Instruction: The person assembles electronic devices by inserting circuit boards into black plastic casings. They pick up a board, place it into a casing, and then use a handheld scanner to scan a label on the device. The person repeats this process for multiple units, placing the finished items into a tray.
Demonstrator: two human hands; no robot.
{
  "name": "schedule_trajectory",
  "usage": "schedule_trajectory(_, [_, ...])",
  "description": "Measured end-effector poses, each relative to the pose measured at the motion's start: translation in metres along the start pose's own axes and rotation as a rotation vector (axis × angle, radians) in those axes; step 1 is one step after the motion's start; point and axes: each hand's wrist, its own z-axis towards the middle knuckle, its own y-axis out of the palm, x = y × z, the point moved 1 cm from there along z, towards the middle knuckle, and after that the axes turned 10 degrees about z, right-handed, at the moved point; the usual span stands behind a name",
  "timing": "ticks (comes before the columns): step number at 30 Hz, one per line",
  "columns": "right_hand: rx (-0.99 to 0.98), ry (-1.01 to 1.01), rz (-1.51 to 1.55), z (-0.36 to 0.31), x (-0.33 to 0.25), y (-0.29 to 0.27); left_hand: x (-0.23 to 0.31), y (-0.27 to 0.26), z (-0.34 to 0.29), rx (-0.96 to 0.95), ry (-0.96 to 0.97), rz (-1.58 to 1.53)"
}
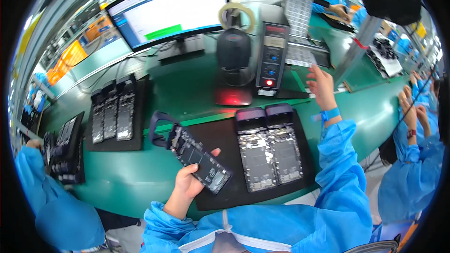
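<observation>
My left hand (188, 183) grips an opened smartphone (199, 157), tilted, with its circuit board and battery showing. A dark frame-like flap (161, 129) stands out from the phone's far end. My right hand (322, 89) is raised beside the box with knobs, its fingertips close to the lower edge of a sheet of labels (300, 57). Thumb and index finger look apart, and I see nothing between them; whether they touch the sheet I cannot tell. Two more opened phones (257, 161) (285, 154) lie side by side on a black mat (218, 197).
Behind the mat stand a scanner (233, 51) with a tape roll (251, 16), a black control box (272, 49) with a red light, and a monitor (173, 7). Several opened phones (110, 112) lie on a left mat. Co-workers in blue sit at both sides; a metal post (358, 49) rises right.
</observation>
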Motion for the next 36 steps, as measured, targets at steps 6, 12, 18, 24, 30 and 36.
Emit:
schedule_trajectory(6, [0.076,-0.153,0.171,0.007,0.010,0.001,0.010,-0.017,-0.009,-0.039,0.011,-0.064])
schedule_trajectory(12, [-0.248,-0.165,0.063,-0.062,0.029,0.088,0.018,-0.006,-0.014,-0.028,0.087,0.085])
schedule_trajectory(18, [-0.420,0.067,0.081,-0.078,0.041,0.142,0.032,0.035,0.027,0.189,0.140,0.238])
schedule_trajectory(24, [-0.204,-0.110,0.638,-0.088,0.022,0.126,0.044,0.056,0.130,0.239,0.351,0.167])
schedule_trajectory(30, [-0.322,-0.308,0.651,-0.096,-0.004,0.116,0.047,0.055,0.149,0.281,0.381,0.194])
schedule_trajectory(36, [-0.480,-0.456,0.493,-0.118,-0.009,0.122,0.040,0.061,0.091,0.312,0.438,0.427])
